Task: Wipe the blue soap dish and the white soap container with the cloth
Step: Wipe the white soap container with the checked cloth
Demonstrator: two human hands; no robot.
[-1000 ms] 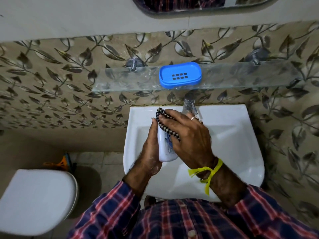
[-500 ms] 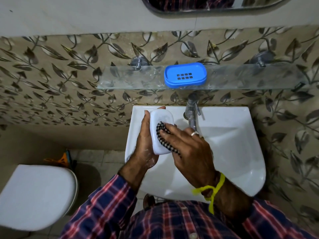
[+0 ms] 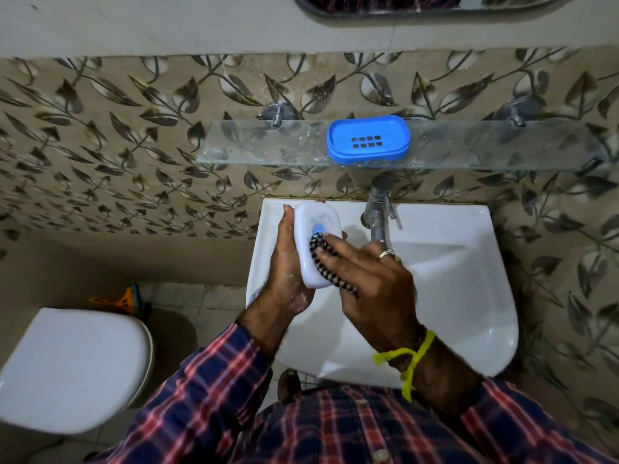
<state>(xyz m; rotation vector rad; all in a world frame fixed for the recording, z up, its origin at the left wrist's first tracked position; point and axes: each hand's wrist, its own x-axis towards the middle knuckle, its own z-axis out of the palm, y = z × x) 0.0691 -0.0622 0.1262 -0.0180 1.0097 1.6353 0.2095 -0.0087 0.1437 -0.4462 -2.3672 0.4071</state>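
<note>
a head-worn camera looks down into a small bathroom. far left, low in the view, sits a closed white toilet lid (image 3: 67,370). just right of it, above the white washbasin (image 3: 469,296), a person's left hand (image 3: 284,272) grips the white soap container (image 3: 316,242) from its left side, palm against the edge, fingertips hidden behind it. the container is held on edge over the basin's left part, its long axis running away from the person toward the wall, its broad face with a small blue mark turned right.

directly right of the container, the right hand (image 3: 371,279) presses a black-and-white checked cloth (image 3: 326,262) against the lower half of that face; its fingers lie fairly straight over the bunched cloth, and whether the thumb pinches it cannot be seen. a ring shows on one finger, a yellow thread at the wrist. the right hand is the wiping hand, and the unwiped upper part of the face lies beyond its fingertips, toward the wall.

further right stands a metal tap (image 3: 378,212). above it, on a glass shelf (image 3: 251,149) fixed to the leaf-patterned tiles, rests the blue soap dish (image 3: 368,139), lying flat, long axis left to right, well apart from both hands.
</note>
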